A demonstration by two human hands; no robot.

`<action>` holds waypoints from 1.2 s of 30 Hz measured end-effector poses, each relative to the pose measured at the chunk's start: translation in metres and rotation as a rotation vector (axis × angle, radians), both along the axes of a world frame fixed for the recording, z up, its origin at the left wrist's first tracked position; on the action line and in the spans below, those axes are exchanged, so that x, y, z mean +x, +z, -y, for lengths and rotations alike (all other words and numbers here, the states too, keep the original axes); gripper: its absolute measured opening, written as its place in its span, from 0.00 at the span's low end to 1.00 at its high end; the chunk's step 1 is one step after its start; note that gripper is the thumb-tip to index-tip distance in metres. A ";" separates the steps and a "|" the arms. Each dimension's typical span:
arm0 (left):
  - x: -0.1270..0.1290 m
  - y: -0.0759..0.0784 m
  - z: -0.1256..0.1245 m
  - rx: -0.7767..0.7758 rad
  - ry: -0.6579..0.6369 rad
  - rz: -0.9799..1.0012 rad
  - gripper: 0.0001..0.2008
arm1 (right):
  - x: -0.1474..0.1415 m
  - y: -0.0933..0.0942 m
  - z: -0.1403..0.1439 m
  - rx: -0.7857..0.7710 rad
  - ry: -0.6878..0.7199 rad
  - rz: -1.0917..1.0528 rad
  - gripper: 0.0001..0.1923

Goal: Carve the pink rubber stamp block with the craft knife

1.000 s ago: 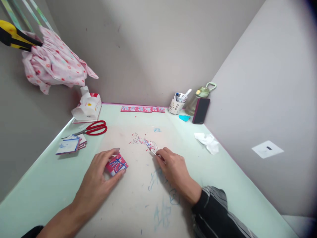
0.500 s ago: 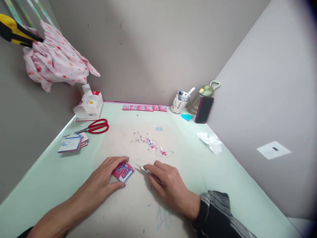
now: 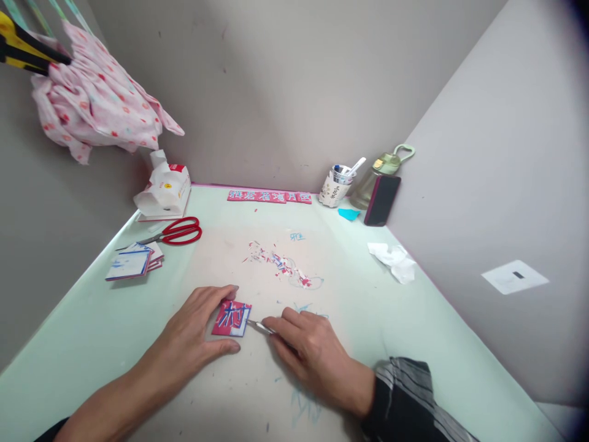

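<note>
Two hands: both mine, low on the table (image 3: 92,344), working one small piece.
Left hand (image 3: 193,341): fingers spread narrow around the red card (image 3: 232,318), thumb at its near edge and fingertips at its far corner, pinning it flat.
Right hand (image 3: 313,353): closed around a thin craft knife (image 3: 260,326), gripped like a pen; its tip touches the card's right edge.
Card: red with blue and white strokes, lying flat just in front of me, between my two hands.
Change: a second ago my right hand was up at the paper scraps (image 3: 283,265) and the card sat tilted under my left fingers; now the card lies squarer and the blade has come back to meet it.
Meaning: I judge the clearing of offcuts is over and cutting on this card is resuming.
Scraps: a loose trail of red, blue and white bits, beyond the card, apart from both hands.
Left side: red scissors (image 3: 177,232) and a stack of cards (image 3: 133,262), untouched.
Far edge: a row of finished red pieces (image 3: 269,196) against the wall, a pen cup (image 3: 335,187), a phone (image 3: 381,200) leaning on a bottle (image 3: 375,178).
Right side: crumpled tissue (image 3: 393,261).
</note>
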State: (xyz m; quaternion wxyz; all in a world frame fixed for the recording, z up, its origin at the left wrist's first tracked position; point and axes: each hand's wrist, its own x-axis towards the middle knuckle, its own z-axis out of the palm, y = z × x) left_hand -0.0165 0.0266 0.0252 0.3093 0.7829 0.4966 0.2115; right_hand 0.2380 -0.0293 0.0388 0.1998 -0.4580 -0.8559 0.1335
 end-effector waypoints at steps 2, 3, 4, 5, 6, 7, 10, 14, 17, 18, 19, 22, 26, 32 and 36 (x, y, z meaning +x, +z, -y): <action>-0.005 0.001 -0.001 -0.010 -0.029 0.000 0.28 | 0.000 0.001 0.000 -0.026 -0.017 0.020 0.12; -0.006 0.001 -0.002 -0.011 -0.041 0.000 0.26 | 0.001 0.001 0.000 -0.033 -0.020 0.029 0.12; -0.008 0.001 -0.003 -0.007 -0.050 0.002 0.25 | 0.001 0.002 0.000 -0.035 -0.020 0.036 0.12; -0.008 0.002 -0.003 0.001 -0.055 0.008 0.24 | 0.001 0.002 0.000 -0.032 -0.017 0.041 0.13; -0.008 0.002 -0.004 0.010 -0.056 0.014 0.23 | 0.001 0.002 0.000 -0.029 -0.012 0.046 0.13; -0.008 0.002 -0.004 0.017 -0.057 0.020 0.22 | 0.001 0.002 -0.001 -0.025 -0.008 0.050 0.13; -0.006 0.002 -0.004 0.019 -0.055 0.031 0.21 | 0.001 0.001 -0.001 -0.028 0.001 0.057 0.14; -0.005 0.001 -0.002 0.006 -0.045 0.048 0.23 | 0.001 0.003 0.000 -0.113 -0.018 -0.097 0.17; -0.003 0.002 0.003 0.015 -0.057 0.095 0.23 | 0.002 0.006 -0.003 -0.311 -0.148 -0.455 0.20; -0.001 0.002 0.005 0.022 -0.059 0.117 0.23 | 0.001 0.008 -0.004 -0.386 -0.213 -0.587 0.21; 0.001 0.002 0.008 0.029 -0.061 0.140 0.23 | 0.001 0.008 -0.006 -0.453 -0.277 -0.699 0.22; 0.007 0.001 0.014 0.055 -0.085 0.188 0.23 | -0.002 0.010 -0.012 -0.626 -0.360 -0.876 0.24; 0.012 0.001 0.017 0.117 -0.126 0.225 0.25 | -0.007 0.011 -0.014 -0.834 -0.278 -0.971 0.14; 0.014 0.003 0.018 0.173 -0.137 0.233 0.26 | -0.011 0.009 -0.011 -0.913 -0.257 -0.984 0.13; 0.012 0.000 0.018 0.142 -0.114 0.229 0.26 | -0.008 0.007 -0.011 -0.986 -0.214 -1.048 0.14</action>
